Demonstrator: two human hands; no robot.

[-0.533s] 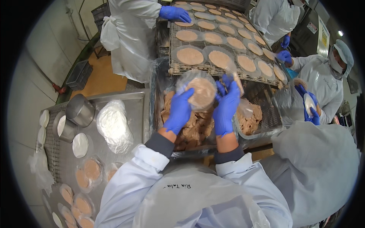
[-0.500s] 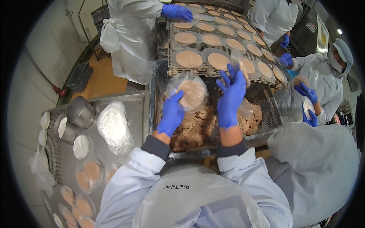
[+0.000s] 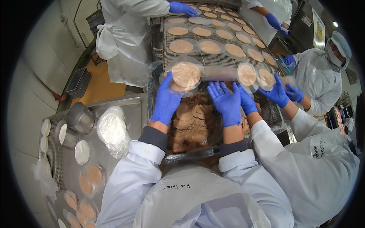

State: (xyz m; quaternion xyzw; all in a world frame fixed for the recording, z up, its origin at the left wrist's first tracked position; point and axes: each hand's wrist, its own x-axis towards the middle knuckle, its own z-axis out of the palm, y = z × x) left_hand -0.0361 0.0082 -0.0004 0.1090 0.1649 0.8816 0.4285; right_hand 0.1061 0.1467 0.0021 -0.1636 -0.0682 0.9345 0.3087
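L hand (image 3: pixel 166 103) (nearer one) holds round patty (image 3: pixel 186 76) to its far right, at belt's (image 3: pixel 213 61) near edge; R hand (image 3: pixel 226 105) wide.

Round patty (image 3: pixel 185 76) in left hand (image 3: pixel 166 102)

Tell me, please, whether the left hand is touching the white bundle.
Apart: in the head view, the steel table's rim lies between the left hand and the white bundle.
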